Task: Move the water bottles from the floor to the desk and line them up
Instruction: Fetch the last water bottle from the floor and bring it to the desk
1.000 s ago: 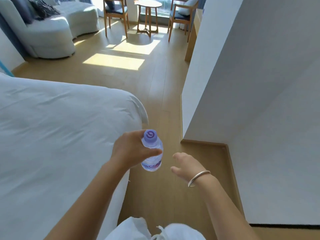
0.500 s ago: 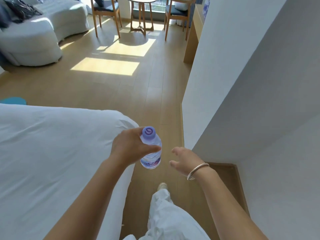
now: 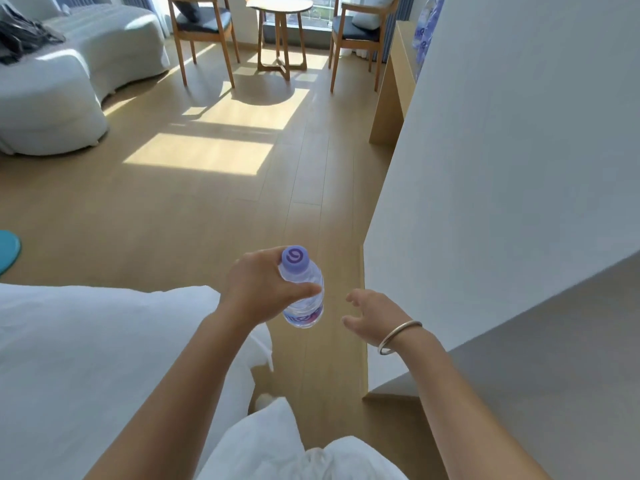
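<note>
Left hand (image 3: 258, 292) grips upright water bottle (image 3: 302, 289); right hand (image 3: 372, 317) hangs loose.

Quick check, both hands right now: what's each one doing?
Left hand: grips the water bottle around its upper body.
Right hand: open, fingers loosely spread, holding nothing.

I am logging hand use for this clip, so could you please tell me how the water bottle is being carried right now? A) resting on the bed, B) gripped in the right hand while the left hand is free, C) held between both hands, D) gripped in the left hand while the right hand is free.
D: the left hand curls its fingers round the water bottle, while the right hand beside it holds nothing.
</note>
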